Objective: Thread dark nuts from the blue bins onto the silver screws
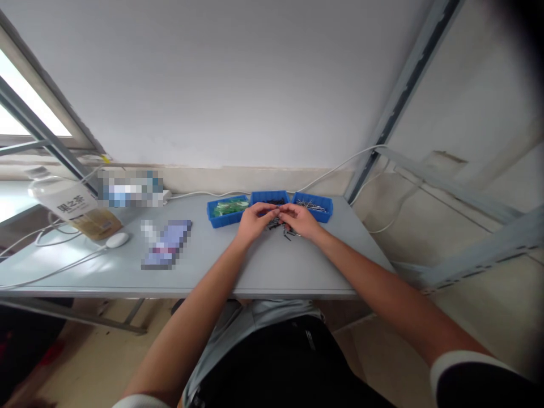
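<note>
My left hand (255, 221) and my right hand (301, 220) meet over the table, fingertips pinched close together. Whatever sits between the fingers is too small to make out. Beneath them lies a loose pile of small dark and silver metal pieces (289, 233), partly covered by my hands. Just behind stand three blue bins. The left bin (229, 220) has green pieces in it, the middle bin (268, 195) dark small parts, and the right bin (325, 215) thin silver pins or nails. My hands hide the front of the middle bin.
A large bottle (74, 201) leans at the left, near a white computer mouse (118, 240) and several cables. A blurred-out flat purple item (170, 241) rests on the grey table (293, 272). A white cable (335, 170) runs behind the bins, beside a metal post (386, 119).
</note>
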{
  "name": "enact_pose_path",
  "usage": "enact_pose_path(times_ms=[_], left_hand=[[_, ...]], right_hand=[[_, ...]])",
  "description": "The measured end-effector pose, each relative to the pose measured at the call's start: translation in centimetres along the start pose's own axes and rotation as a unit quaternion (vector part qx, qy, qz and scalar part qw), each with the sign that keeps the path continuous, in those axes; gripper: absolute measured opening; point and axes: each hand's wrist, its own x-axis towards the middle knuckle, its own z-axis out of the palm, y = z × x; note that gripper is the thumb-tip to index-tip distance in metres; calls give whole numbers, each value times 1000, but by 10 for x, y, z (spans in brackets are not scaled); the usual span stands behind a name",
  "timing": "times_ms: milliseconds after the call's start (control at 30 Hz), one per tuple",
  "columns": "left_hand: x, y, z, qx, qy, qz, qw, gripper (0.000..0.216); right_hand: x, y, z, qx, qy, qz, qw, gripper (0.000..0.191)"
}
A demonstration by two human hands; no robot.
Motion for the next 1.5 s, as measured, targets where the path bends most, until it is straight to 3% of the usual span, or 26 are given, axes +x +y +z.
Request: enact_pose_path(times_ms=[200, 800, 1000, 1233, 1500], left_hand=[[0, 1, 2, -5, -5, -19, 1000, 30], [-1, 2, 0, -35, -56, 12, 998, 26], [0, 2, 0, -11, -32, 16, 999, 23], [0, -2, 0, -26, -11, -40, 999, 30], [0, -1, -1, -1, -41, 8, 999, 22]], right_hand=[[0, 0, -2, -18, 0, 9, 1000, 42], [0, -4, -5, -6, 31, 9, 999, 34], [-1, -3, -3, -3, 2, 37, 999, 35], [-1, -1, -3, -8, 15, 31, 999, 39], [-1, -4, -5, -11, 28, 29, 999, 37]])
